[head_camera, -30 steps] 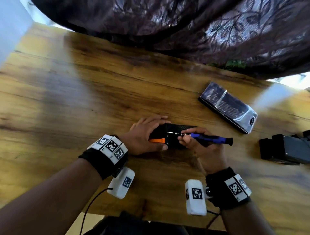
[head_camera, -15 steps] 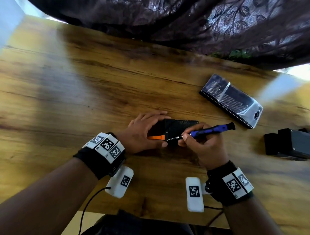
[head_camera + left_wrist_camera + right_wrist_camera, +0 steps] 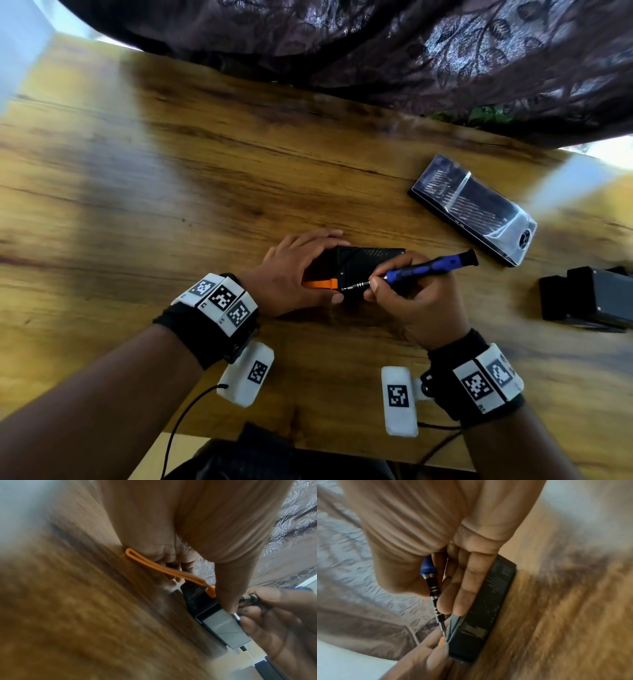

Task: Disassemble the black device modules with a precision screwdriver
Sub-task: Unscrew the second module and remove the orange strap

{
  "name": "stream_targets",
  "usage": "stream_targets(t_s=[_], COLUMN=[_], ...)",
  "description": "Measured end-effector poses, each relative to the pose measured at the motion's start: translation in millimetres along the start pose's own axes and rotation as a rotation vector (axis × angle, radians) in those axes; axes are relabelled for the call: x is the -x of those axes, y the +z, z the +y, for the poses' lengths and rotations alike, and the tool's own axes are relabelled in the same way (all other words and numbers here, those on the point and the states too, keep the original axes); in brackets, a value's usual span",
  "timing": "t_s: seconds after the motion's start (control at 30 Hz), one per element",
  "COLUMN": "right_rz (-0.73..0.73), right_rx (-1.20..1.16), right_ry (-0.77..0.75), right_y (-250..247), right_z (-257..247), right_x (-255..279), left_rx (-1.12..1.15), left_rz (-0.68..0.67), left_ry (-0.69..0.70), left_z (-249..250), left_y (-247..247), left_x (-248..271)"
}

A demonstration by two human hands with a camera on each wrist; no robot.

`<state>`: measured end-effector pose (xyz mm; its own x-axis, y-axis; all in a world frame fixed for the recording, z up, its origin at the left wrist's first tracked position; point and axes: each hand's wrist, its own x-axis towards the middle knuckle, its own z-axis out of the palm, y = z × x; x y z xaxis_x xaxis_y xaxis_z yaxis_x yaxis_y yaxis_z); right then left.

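Black rectangular plastic device module (image 3: pixel 363 265) lies flat on the brown wood-grain table (image 3: pixel 171 192), near-centre, betw. both hands; orange flat pull-tab strap (image 3: pixel 320 283) sticks out of its left end, loop trailing under the palm in left wrist view.

Left hand (image 3: pixel 291 274): fingers curled over the far edge, thumb at the near edge by the strap; grips the module and pins it to the table.

Right hand (image 3: pixel 416 301): thumb and fingers pinched round the blue-handled precision screwdriver with black end cap (image 3: pixel 424 270); steel shank slants down-left, tip on the module's top face just right of the strap; whether tip is seated in a screw head: too small to tell.

Handling, as judgement: module looks rigid, light, smooth-cased; likely to skate or spin on the wood under driver torque, so hold by long edges near the strap end, pressing down; keep fingers off the tip's line. Strap is soft; poor hold for steadying. Tiny screws prob. strip easily; driver wants axial pressure, held upright over the head, not slanted. A slip could scratch the casing or jab the left thumb.

Far right: clear-lidded black bit case (image 3: pixel 476 209), shut; right edge: further black box-shaped modules (image 3: pixel 596 298), well apart from the work.
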<state>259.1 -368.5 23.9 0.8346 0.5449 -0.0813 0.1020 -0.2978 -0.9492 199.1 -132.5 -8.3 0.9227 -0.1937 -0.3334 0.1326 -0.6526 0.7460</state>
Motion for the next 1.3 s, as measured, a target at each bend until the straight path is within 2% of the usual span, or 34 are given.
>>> stream_targets(t_s=[0.13, 0.23, 0.37, 0.47, 0.53, 0.6, 0.7, 0.83, 0.93, 1.0, 1.03, 1.1, 1.17, 1.23, 1.3], right_rz=[-0.063, -0.172, -0.209, -0.187, -0.195, -0.233, -0.254, -0.251, -0.258, -0.163, -0.065, 0.072, 0.006, -0.055, -0.011], right_rx=[0.382, 0.542, 0.616, 0.622, 0.647, 0.66, 0.78, 0.79, 0.75, 0.74, 0.722, 0.668, 0.675, 0.713, 0.709], right_ry=[-0.2, -0.22, -0.201, -0.138, -0.081, -0.054, -0.048, -0.05, 0.016, 0.046, 0.002, -0.211, -0.385, -0.446, -0.491], right_y=[3, 7, 12, 14, 16, 19, 23, 25, 15, 3, -2, -8, -6, -4, -5], right_z=[-27, -46, -59, -62, -63, -62, -62, -67, -72, -79, -82, -90, -95, -96, -95], right_x=[-2, -4, -7, -10, -12, -16, -18, -16, -7, 5, 13, 23, 27, 26, 25], left_rx=[-0.001, -0.003, -0.005, 0.146, 0.168, 0.157, 0.248, 0.296, 0.316, 0.29, 0.284, 0.283, 0.289, 0.268, 0.234], left_rz=[0.011, 0.016, 0.002, 0.003, 0.105, 0.234, 0.294, 0.324, 0.309, 0.326, 0.337, 0.35, 0.373, 0.383, 0.368], left_ry=[-0.003, -0.001, 0.01, 0.018, 0.106, 0.255, 0.384, 0.357, 0.338, 0.325, 0.311, 0.329, 0.394, 0.444, 0.462], left_z=[0, 0, 1, 7, 15, 29, 55, 63, 62, 60, 58, 54, 52, 53, 54], left_y=[1, 1, -2, -15, -26, -35, -44, -42, -38, -36, -35, -32, -30, -29, -29], left_x=[1, 2, 5, 12, 17, 18, 19, 19, 17, 15, 14, 12, 12, 12, 11])
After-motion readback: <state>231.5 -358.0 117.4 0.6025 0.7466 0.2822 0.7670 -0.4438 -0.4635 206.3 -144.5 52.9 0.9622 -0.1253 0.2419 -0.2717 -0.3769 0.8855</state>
